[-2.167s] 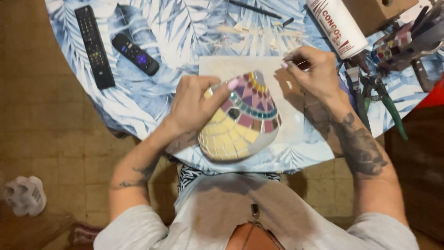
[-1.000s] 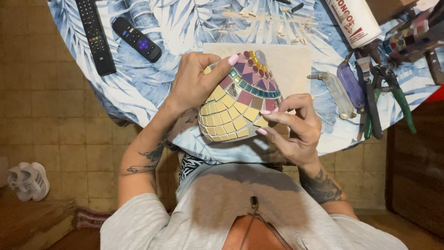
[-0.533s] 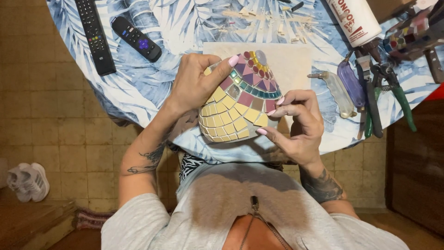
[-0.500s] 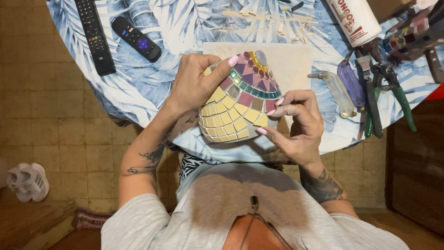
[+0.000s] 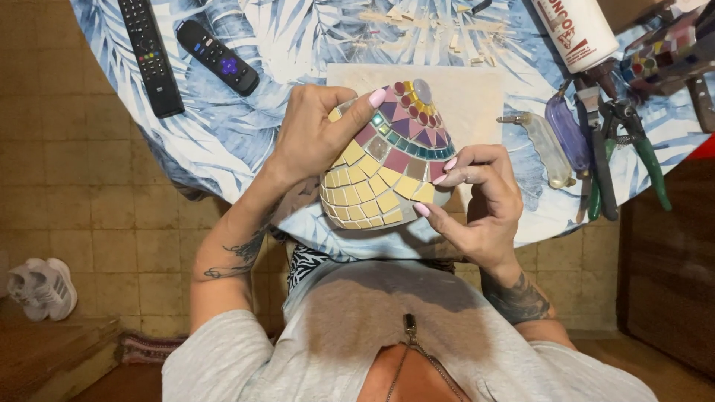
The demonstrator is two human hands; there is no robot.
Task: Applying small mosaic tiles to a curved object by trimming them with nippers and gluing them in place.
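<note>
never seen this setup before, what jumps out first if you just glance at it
A dome-shaped mosaic piece, yellow tiles below and pink and purple above, sits mid-frame between the left hand and right hand. Two black remotes lie top left on the leaf-print tablecloth; green-handled pliers lie right.

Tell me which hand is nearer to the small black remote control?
The left hand. It grips the mosaic dome just right of the small black remote; the right hand is beyond the dome, farther away.
</note>
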